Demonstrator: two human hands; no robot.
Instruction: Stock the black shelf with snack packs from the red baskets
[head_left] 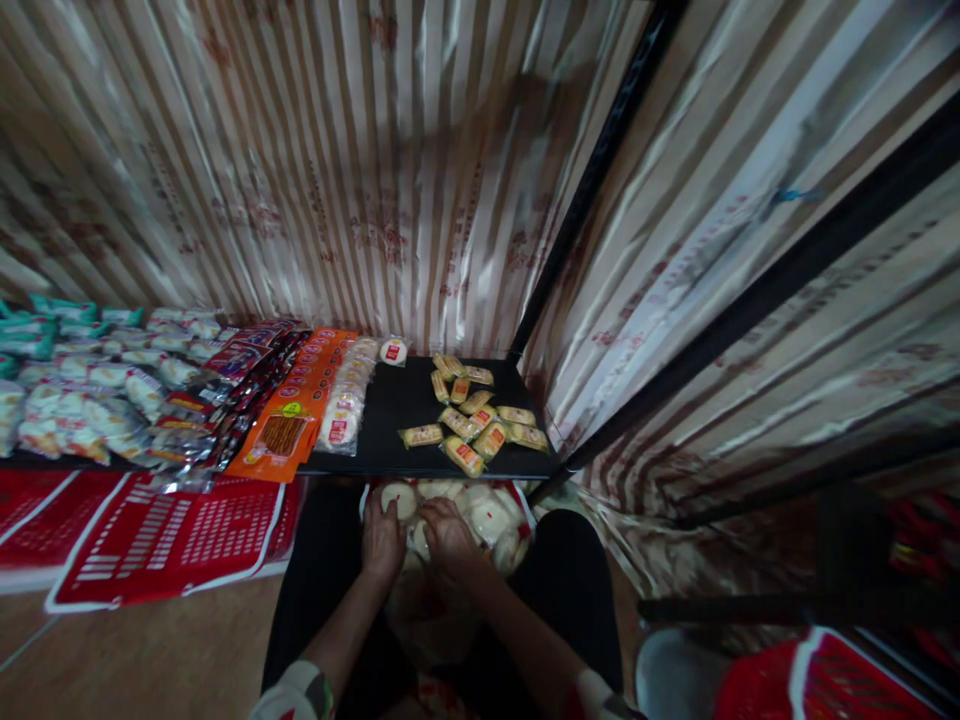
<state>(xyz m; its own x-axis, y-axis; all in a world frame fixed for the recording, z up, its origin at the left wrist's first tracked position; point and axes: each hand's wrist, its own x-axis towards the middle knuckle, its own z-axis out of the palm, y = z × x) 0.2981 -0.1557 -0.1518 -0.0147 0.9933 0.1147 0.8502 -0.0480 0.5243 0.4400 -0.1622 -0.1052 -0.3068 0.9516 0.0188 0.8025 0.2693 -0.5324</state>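
Between my knees sits a container of round white wrapped crackers (491, 518), partly hidden by the shelf edge and my arms. My left hand (384, 545) grips the side of one round white cracker packet (399, 498) at the container's left. Close beside it, the fingers of my right hand (448, 538) are curled on another round white packet (420, 540). On the black shelf (390, 420) above, a row of similar white packets (349, 395) stands beside orange snack packs (289, 415). One single white packet (394, 350) lies at the back.
Several small yellow wrapped snacks (480, 420) lie scattered on the shelf's right. Dark red packs (247, 370) and many white packets (105, 390) fill its left. Black metal posts (592, 180) rise at the right. A red basket (172, 530) stands below left; a striped curtain (337, 180) hangs behind.
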